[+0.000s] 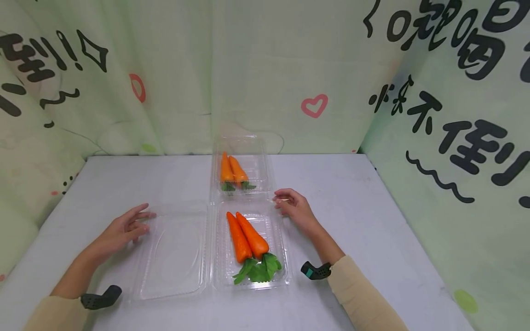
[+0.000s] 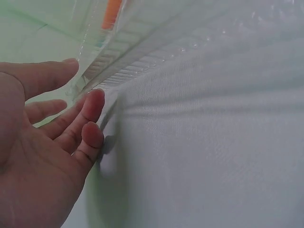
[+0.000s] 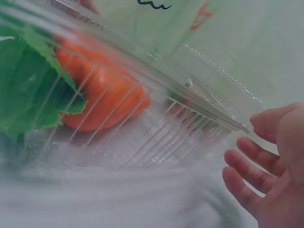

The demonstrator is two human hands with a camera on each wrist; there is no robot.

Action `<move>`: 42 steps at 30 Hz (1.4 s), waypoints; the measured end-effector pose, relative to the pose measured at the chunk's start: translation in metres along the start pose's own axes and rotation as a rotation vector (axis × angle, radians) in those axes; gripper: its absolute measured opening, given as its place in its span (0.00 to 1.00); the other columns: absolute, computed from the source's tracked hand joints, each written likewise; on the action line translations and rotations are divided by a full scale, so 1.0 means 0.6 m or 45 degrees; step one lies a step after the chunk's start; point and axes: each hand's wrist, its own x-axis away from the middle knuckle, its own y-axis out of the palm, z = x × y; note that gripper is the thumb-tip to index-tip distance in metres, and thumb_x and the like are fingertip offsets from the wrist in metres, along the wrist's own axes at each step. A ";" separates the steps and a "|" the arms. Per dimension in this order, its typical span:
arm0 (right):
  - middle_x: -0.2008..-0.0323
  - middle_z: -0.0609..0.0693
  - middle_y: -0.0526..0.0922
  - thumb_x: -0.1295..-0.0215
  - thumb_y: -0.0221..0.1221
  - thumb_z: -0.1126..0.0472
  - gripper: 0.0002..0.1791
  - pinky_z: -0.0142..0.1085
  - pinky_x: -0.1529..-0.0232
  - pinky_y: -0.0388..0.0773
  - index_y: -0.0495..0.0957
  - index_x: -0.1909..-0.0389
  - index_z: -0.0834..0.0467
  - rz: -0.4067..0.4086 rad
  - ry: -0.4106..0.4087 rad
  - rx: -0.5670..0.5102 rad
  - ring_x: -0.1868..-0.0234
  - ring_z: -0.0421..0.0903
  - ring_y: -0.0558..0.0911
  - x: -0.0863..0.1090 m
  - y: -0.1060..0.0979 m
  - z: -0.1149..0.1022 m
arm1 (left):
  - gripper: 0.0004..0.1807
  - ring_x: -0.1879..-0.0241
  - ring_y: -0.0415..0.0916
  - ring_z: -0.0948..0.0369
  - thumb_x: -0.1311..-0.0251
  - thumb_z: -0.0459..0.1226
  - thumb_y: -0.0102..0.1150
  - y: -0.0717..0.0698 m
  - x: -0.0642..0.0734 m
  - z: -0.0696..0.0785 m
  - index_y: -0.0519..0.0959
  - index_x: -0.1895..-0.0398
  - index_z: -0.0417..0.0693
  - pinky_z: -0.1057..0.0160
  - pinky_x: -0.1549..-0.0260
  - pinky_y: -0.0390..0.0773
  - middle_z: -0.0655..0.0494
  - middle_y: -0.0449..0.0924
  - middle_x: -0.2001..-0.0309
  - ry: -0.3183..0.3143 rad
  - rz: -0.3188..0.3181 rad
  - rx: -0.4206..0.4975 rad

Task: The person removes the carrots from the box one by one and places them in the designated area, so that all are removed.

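A clear plastic clamshell box lies unfolded on the table, its lid out to the left. Two orange carrots, one on the left and one on the right, lie side by side in the tray, with leafy green tops towards the person. My left hand hovers at the lid's far left corner, thumb and fingers spread apart. At the tray's far right corner, my right hand has loosely bent fingers; in the right wrist view the thumb tip is right at the rim's corner.
Behind the tray stands a second clear box holding two smaller orange carrots with green tops. The white table ends at a pale green curtain at the back, with more curtain along both sides.
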 end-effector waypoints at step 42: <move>0.47 0.63 0.79 0.31 0.56 0.63 0.16 0.44 0.42 0.77 0.74 0.46 0.66 0.148 -0.141 0.201 0.46 0.56 0.78 0.015 0.018 -0.037 | 0.37 0.34 0.61 0.44 0.38 0.39 0.62 0.002 -0.016 0.044 0.58 0.28 0.43 0.80 0.38 0.63 0.38 0.64 0.32 0.114 0.115 -0.245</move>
